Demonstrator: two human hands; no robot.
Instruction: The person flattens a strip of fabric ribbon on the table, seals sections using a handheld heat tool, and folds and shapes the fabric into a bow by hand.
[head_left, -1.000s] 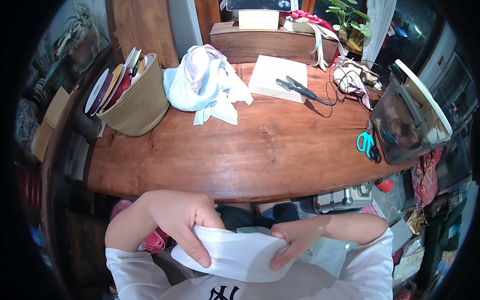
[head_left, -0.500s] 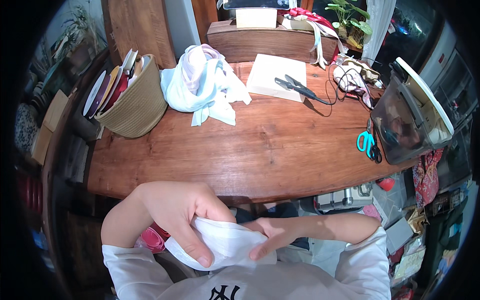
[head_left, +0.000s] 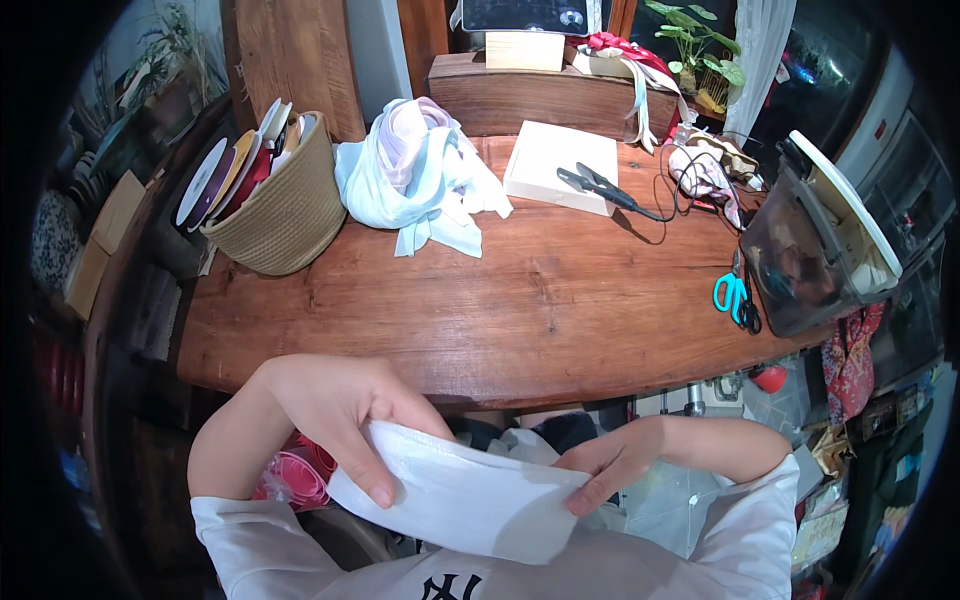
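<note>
A folded strip of white cloth [head_left: 465,490] is stretched between my hands in front of my chest, just off the near edge of the table. My left hand [head_left: 345,415] grips its left end, the thumb lying on the near face and the fingers hidden behind. At the other end, my right hand [head_left: 618,462] pinches the cloth between thumb and fingers. The strip is fairly flat, with a shadow over its right part.
On the wooden table [head_left: 430,320] are a woven basket [head_left: 290,215] of ribbon rolls, pale blue and lilac fabric [head_left: 405,180], a white box [head_left: 535,160] bearing a black corded two-jawed tool [head_left: 598,188], turquoise-handled scissors [head_left: 733,295] and a clear plastic bin [head_left: 800,250].
My hands have moved apart, the right one shifting rightward. The white cloth, bunched and curved before, is now spread into a longer, flatter strip. The view has shifted slightly.
</note>
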